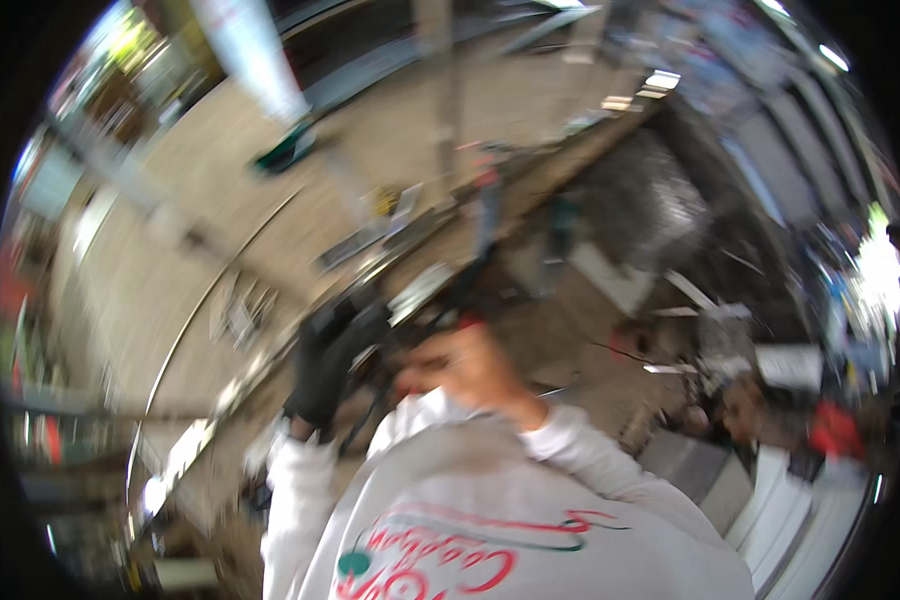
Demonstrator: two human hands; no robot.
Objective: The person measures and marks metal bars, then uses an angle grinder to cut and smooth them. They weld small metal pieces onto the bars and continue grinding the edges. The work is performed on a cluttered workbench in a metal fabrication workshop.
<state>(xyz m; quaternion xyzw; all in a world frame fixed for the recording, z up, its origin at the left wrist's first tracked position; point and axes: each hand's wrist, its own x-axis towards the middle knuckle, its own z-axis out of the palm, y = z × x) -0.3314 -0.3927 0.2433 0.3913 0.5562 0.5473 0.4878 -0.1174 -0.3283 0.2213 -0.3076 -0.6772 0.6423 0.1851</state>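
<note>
My left hand wears a black glove and is held in front of my body, left of the middle. Motion blur smears its fingers, so their pose is unclear. Close beside it is my bare right hand, its fingers bent inward and pointing toward the glove. Whatever those fingers hold, if anything, I cannot make out. Both arms come out of white sleeves. Just beyond the hands lies a pale, shiny flat piece at the edge of a cluttered work surface.
A long thin curved rod or cable arcs across the left. Flat metal pieces lie beyond the hands. A dark green object rests on the tan floor. At right are a grey box and something red.
</note>
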